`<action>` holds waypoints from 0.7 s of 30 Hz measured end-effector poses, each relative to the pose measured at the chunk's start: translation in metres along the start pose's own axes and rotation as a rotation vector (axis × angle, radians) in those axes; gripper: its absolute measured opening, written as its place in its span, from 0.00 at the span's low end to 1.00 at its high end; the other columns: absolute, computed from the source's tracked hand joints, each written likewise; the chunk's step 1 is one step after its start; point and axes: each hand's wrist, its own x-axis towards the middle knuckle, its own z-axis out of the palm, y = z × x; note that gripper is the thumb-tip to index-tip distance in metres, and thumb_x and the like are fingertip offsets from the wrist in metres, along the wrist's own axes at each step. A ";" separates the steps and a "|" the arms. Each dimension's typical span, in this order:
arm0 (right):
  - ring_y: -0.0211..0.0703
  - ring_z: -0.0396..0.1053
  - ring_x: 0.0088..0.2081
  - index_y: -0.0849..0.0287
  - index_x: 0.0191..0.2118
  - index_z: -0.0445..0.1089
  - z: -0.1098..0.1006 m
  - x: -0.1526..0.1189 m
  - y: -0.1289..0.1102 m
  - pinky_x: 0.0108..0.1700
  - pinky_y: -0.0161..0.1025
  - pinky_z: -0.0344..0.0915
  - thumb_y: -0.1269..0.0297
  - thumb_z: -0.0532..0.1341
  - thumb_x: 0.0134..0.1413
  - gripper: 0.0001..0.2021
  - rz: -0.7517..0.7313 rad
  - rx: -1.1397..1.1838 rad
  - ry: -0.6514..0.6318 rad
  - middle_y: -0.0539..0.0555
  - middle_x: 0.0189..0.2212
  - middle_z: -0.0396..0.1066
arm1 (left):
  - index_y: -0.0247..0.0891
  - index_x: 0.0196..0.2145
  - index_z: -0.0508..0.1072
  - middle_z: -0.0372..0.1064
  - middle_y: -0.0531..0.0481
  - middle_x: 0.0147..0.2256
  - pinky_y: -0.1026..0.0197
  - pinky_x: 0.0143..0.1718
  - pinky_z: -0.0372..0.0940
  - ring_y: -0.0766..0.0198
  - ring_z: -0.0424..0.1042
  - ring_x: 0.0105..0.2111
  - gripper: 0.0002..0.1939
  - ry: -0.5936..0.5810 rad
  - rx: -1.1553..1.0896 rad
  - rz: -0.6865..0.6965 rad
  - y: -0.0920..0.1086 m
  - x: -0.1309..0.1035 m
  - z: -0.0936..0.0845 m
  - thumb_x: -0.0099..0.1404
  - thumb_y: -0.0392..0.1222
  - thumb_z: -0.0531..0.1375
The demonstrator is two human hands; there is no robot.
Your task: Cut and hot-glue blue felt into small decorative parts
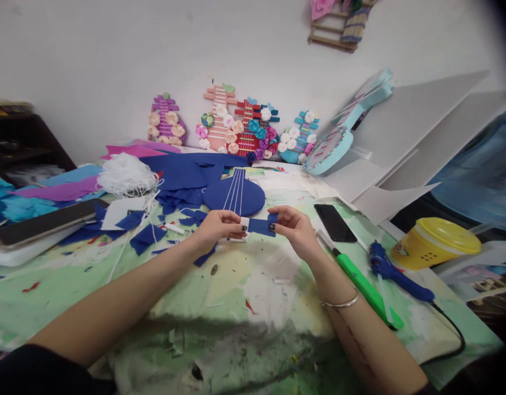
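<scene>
Stained green cloth lies beneath the hands I'm watching. The left hand pinches a small white piece at one end of a blue strip; the right hand grips the other end. I'd judge light, even tension and squared edges best against creasing. At twelve o'clock sits a stringed blue shape; white yarn, ten; glue gun, four.

Pale wall behind a paint-marked table

A dark shelf unit stands at the left; a green, stained cloth covers the table, and a small wooden rack hangs high on the wall.
</scene>
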 end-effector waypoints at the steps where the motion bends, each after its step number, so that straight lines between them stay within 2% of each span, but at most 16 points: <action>1: 0.38 0.69 0.31 0.57 0.40 0.72 0.000 0.000 0.000 0.34 0.37 0.66 0.66 0.68 0.41 0.16 0.005 0.001 -0.002 0.50 0.29 0.72 | 0.34 0.27 0.72 0.75 0.46 0.23 0.57 0.34 0.72 0.59 0.77 0.27 0.11 -0.001 0.001 -0.010 0.000 0.000 0.001 0.48 0.35 0.70; 9: 0.37 0.69 0.30 0.58 0.39 0.73 0.001 0.000 0.000 0.35 0.37 0.66 0.66 0.68 0.41 0.15 0.017 0.002 -0.002 0.50 0.28 0.72 | 0.33 0.28 0.72 0.75 0.46 0.25 0.57 0.36 0.71 0.60 0.77 0.28 0.09 -0.012 0.046 -0.029 0.005 -0.003 0.005 0.48 0.34 0.68; 11: 0.37 0.68 0.30 0.58 0.38 0.73 0.000 0.001 0.001 0.34 0.37 0.66 0.67 0.68 0.40 0.14 0.020 -0.015 0.030 0.50 0.28 0.72 | 0.33 0.27 0.72 0.75 0.46 0.25 0.59 0.34 0.71 0.61 0.76 0.27 0.08 -0.029 0.087 -0.026 0.005 -0.003 0.005 0.49 0.33 0.67; 13: 0.37 0.68 0.29 0.60 0.36 0.73 -0.003 0.003 0.004 0.33 0.37 0.65 0.68 0.68 0.37 0.13 0.027 -0.051 0.116 0.49 0.26 0.71 | 0.33 0.27 0.72 0.75 0.46 0.24 0.62 0.30 0.69 0.63 0.75 0.26 0.07 -0.047 0.167 -0.007 0.006 -0.003 0.005 0.49 0.33 0.66; 16: 0.37 0.67 0.26 0.61 0.33 0.73 -0.011 0.008 0.008 0.31 0.37 0.65 0.69 0.67 0.34 0.13 0.029 -0.105 0.318 0.48 0.23 0.69 | 0.34 0.27 0.73 0.73 0.48 0.22 0.67 0.20 0.62 0.67 0.71 0.21 0.06 -0.046 0.285 0.049 0.007 -0.003 0.003 0.49 0.33 0.66; 18: 0.36 0.66 0.25 0.61 0.33 0.73 -0.018 0.011 0.011 0.30 0.38 0.65 0.68 0.66 0.35 0.13 0.012 -0.121 0.426 0.48 0.23 0.69 | 0.34 0.26 0.74 0.72 0.50 0.21 0.68 0.19 0.59 0.69 0.67 0.18 0.05 -0.039 0.332 0.073 0.007 -0.002 0.002 0.48 0.34 0.66; 21: 0.36 0.65 0.24 0.62 0.32 0.74 -0.025 0.014 0.015 0.28 0.38 0.66 0.65 0.66 0.36 0.11 0.014 -0.162 0.492 0.49 0.22 0.69 | 0.34 0.24 0.76 0.69 0.52 0.18 0.68 0.18 0.56 0.71 0.62 0.16 0.03 -0.032 0.365 0.074 0.009 0.001 -0.004 0.48 0.33 0.65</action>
